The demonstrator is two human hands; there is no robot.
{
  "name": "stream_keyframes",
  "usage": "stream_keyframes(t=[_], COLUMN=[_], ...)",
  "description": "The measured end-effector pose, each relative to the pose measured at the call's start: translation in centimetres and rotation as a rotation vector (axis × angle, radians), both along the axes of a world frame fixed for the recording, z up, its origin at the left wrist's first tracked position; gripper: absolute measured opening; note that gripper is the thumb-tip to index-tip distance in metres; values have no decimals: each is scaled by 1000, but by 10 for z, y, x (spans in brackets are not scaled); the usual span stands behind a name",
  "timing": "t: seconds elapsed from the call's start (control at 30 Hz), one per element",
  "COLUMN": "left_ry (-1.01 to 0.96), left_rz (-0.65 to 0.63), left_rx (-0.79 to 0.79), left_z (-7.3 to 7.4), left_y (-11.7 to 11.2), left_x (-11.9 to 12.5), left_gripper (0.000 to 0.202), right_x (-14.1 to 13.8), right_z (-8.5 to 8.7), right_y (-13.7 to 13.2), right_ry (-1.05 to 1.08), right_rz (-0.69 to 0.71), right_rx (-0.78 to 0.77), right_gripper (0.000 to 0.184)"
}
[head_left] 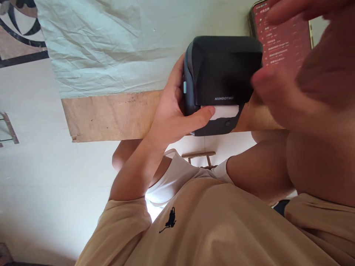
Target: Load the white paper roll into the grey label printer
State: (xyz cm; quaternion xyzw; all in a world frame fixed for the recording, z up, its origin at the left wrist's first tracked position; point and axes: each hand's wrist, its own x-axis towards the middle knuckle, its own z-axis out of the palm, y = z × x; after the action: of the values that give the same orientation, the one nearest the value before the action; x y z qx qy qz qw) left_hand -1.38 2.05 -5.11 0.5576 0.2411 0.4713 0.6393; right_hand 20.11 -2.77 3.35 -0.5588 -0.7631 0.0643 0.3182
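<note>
A dark label printer marked NIIMBOT is held over the table's front edge. My left hand grips its left side, fingers behind it and the thumb lying across the front slot. White label paper sticks out of that slot, partly under the thumb. My right hand is raised close to the camera on the right, blurred, with thumb and fingers apart and nothing seen between them. Behind it lies a phone with a lit red screen, partly covered by the hand.
A pale green cloth covers much of the table, leaving a bare wooden strip along the front edge. My legs are below that edge, with a wooden stool partly visible between them. Light floor tiles extend at the left.
</note>
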Motion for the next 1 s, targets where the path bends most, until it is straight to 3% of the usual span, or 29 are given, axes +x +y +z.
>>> stream_keyframes(t=[0.1,0.2,0.23,0.3,0.43,0.6,0.83,1.0], left_ry=[20,-61,-111,-1,-29,-190,-147,-151], left_rz=[-45,-63,-78,-36,-36,-134,-56,153], left_rx=[-155,-139,-105,-186,-200,-3,-207,-315], left_z=[27,32,32,32,32,22,36,34], left_y=[-17,-19,-18,-17,-16,-11,-14,-22], left_x=[-5,-4,-4,-4,-5,1,6,6], left_gripper=[51,33,36,33,36,37,30,45], right_x=[-8,-10,-10,-11,-14,-16,-6,-11], right_z=[6,9,10,10,5,-4,-8,-9], right_y=[-5,-5,-5,-4,-3,-1,0,-2], right_ry=[-138,-231,-255,-287,-271,-242,-215,-205], right_rz=[150,103,58,-8,-9,18,101,122], right_rx=[42,-19,-55,-103,-35,18,147,117], right_gripper=[65,70,75,81,81,68,57,63])
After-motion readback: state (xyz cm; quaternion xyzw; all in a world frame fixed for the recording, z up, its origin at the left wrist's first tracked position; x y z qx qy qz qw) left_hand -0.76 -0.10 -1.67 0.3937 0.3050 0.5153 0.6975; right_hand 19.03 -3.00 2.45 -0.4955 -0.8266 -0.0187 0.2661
